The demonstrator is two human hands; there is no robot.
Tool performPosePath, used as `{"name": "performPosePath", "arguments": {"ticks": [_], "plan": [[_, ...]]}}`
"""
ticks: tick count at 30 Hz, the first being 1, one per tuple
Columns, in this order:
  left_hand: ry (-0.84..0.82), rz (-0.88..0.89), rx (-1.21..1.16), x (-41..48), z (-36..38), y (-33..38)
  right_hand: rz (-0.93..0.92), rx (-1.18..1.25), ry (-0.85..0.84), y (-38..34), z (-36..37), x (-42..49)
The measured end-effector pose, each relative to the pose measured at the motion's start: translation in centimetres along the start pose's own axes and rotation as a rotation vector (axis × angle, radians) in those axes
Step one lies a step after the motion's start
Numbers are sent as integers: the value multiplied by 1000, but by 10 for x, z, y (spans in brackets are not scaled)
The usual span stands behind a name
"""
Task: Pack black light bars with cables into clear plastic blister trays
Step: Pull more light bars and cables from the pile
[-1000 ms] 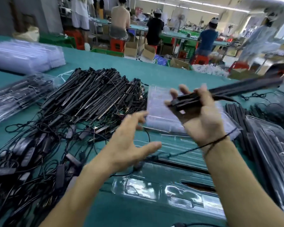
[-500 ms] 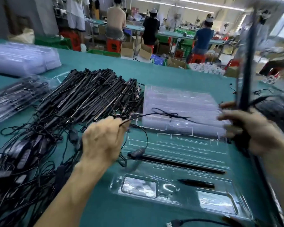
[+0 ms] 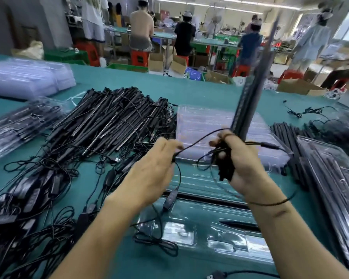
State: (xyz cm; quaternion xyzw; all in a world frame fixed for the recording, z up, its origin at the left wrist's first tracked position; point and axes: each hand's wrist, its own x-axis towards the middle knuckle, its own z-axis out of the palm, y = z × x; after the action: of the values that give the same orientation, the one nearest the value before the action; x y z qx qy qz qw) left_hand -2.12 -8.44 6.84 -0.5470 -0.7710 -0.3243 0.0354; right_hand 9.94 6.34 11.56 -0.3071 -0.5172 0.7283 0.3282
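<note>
Grips the black light bars (image 3: 248, 101) by their lower end in the right hand (image 3: 244, 164), fingers clenched round them and round a dark wad of gathered lead; stands them near upright above the middle of the counter (image 3: 189, 91), probably to keep the long ends off the piles on either side; too blurred to count them.

Pinches the cable (image 3: 197, 140) in the left hand (image 3: 151, 170), fingers curled on it just beside the right hand; stretches it across the gap between the two, seemingly to wind or untangle it before packing; lets the inline controller (image 3: 169, 199) dangle below.

Keeps the open blister tray (image 3: 240, 245) flat at the near edge of the counter, directly under both hands, so the set-down can be short; shows one long bar (image 3: 210, 197) already laid in a channel and a small black piece (image 3: 238, 224) in a nearer pocket; not yet filled with the held bars.

Leaves the stack of empty trays (image 3: 214, 121) just behind the hands, within easy reach; heaps the unpacked bars (image 3: 113, 121) and their tangled leads toward the left; sets filled trays (image 3: 330, 178) at the right edge, apart from the loose stock, presumably to keep finished work separate.
</note>
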Motion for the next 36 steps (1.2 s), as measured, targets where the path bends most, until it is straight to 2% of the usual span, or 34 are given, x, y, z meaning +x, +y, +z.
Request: {"name": "performPosePath", "arguments": {"ticks": [3, 6, 10, 13, 15, 18, 20, 23, 26, 28, 30, 33, 36], "plan": [[-91, -210, 153, -24, 2, -27, -46, 172, -39, -24, -18, 10], [-75, -326, 256, -44, -2, -44, -32, 435, -108, -45, -35, 17], [55, -260, 217, -59, -14, -58, 59, 774, -93, -59, -49, 18], [169, -230, 124, -68, -26, -67, 82, 964, -167, -62, -63, 19], [300, -306, 253, -73, -32, -80, 85, 1000, -182, -64, -75, 22], [391, -511, 448, -74, -33, -100, 48, 857, -172, -68, -92, 29], [334, -553, 516, -69, -30, -106, 34, 754, -147, -67, -95, 32], [107, -485, 529, -59, -27, -98, 98, 631, -92, -61, -90, 34], [34, -352, 340, -59, -27, -77, 210, 507, -88, -51, -76, 34], [-25, -277, 154, -65, -26, -65, 273, 389, -140, -46, -65, 30], [-78, -231, 68, -75, -25, -58, 315, 199, -206, -40, -53, 23], [-119, -156, 162, -89, -20, -57, 375, -198, -310, -18, -34, 5], [-208, -216, 206, -94, -14, -60, 379, -517, -518, 17, -12, -19]]}}
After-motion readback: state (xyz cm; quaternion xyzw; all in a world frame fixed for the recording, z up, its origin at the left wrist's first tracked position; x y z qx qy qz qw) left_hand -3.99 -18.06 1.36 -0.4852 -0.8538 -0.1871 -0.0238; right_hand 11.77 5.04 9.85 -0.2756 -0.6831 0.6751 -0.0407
